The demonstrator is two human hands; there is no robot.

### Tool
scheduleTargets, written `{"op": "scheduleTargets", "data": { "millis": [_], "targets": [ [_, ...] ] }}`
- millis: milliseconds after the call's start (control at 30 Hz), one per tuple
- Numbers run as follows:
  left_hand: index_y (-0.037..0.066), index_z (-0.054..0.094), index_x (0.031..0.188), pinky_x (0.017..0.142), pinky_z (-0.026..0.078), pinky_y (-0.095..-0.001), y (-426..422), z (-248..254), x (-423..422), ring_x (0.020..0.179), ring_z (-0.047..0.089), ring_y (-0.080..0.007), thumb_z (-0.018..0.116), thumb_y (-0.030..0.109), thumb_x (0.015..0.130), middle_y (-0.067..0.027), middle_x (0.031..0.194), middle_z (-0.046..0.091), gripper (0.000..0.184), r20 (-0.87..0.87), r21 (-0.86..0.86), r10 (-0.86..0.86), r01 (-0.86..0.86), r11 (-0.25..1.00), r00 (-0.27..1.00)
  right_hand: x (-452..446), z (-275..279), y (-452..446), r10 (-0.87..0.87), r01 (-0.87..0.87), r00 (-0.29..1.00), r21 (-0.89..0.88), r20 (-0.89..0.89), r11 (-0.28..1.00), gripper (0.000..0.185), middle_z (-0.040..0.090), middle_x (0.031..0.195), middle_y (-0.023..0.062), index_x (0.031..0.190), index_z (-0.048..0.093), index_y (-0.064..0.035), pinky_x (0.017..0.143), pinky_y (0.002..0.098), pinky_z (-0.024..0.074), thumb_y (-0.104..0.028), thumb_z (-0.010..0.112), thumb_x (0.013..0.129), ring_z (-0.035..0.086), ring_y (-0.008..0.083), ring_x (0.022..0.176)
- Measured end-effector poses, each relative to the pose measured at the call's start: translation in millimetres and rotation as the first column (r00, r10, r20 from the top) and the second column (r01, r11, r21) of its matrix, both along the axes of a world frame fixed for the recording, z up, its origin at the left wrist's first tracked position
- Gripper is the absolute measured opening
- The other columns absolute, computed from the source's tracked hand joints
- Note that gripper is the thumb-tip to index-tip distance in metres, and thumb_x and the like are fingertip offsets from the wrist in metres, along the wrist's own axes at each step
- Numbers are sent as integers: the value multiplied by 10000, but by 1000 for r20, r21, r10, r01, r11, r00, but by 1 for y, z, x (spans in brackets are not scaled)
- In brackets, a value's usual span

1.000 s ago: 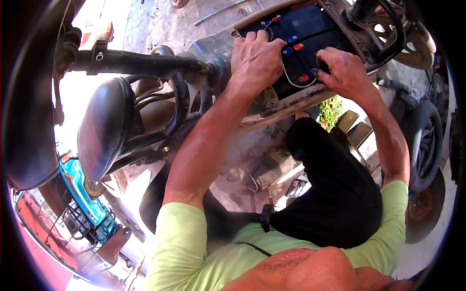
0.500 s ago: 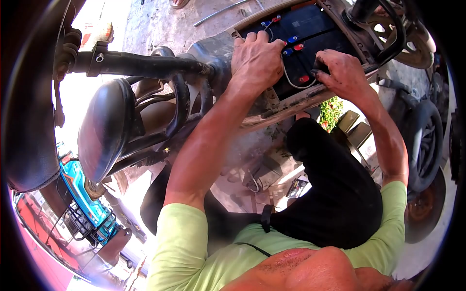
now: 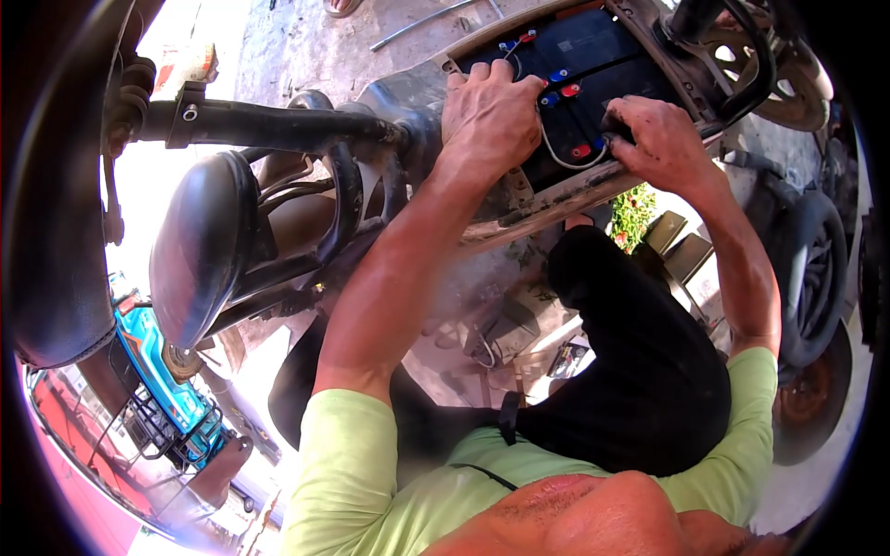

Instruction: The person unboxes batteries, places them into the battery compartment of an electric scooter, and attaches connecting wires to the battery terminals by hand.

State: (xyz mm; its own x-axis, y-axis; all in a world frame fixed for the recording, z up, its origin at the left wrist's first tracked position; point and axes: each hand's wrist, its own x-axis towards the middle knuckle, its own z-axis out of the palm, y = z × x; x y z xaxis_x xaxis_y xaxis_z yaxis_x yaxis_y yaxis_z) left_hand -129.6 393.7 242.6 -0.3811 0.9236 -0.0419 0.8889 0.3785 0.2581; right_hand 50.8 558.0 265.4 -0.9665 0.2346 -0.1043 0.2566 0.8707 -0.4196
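Note:
Black batteries [image 3: 589, 42] with red and blue terminals lie in a frame compartment [image 3: 556, 199]. My left hand [image 3: 489, 116] is at the compartment's left side, its fingers curled down and its fingertips hidden. From beside that hand a grey cable [image 3: 559, 159] loops along the near edge towards my right hand [image 3: 658, 141]. The right hand's thumb and fingers are bent together over the batteries' near right part, by the cable's end. What either hand holds is too hidden to name.
A black tube [image 3: 269, 125] and a rounded dark lamp-like housing [image 3: 204, 246] are at the left. Wheels [image 3: 811, 278] stand at the right. A metal rod [image 3: 422, 25] lies on the ground beyond. A person's foot [image 3: 341, 6] shows at the top.
My right hand has shifted very slightly, its fingers and thumb moving at the batteries' near edge. The left hand stays in place.

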Motion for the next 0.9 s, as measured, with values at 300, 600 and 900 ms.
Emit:
{"op": "scheduleTargets", "data": {
  "millis": [300, 600, 900],
  "targets": [
    [213, 722, 1265, 956, 448, -457, 0, 1, 0, 1136, 611, -331, 663, 259, 882, -138, 1134, 664, 390, -2, -3, -2, 2, 1000, 1000, -1, 2, -1, -20, 20, 1000, 28, -2, 999, 199, 649, 874, 159, 914, 596, -40, 750, 494, 514, -185, 689, 814, 661, 391, 884],
    [212, 723, 1265, 960, 450, -458, 0, 0, 0, 1132, 613, -331, 651, 259, 889, -136, 1127, 667, 385, 0, -4, -2, 2, 1000, 1000, -1, 1, 0, -18, 17, 999, 29, 33, 999, 244, 612, 882, 168, 957, 586, -38, 725, 509, 484, -201, 704, 819, 626, 421, 870],
    [210, 724, 1261, 960, 447, -457, 0, 0, 0, 1139, 613, -327, 628, 265, 916, -139, 1138, 669, 363, 2, -9, 2, -2, 1000, 1000, 0, 1, -2, -28, 23, 998, 78, 61, 997, 248, 616, 875, 143, 983, 613, -57, 729, 488, 504, -221, 713, 827, 644, 388, 859]
  ]
}}
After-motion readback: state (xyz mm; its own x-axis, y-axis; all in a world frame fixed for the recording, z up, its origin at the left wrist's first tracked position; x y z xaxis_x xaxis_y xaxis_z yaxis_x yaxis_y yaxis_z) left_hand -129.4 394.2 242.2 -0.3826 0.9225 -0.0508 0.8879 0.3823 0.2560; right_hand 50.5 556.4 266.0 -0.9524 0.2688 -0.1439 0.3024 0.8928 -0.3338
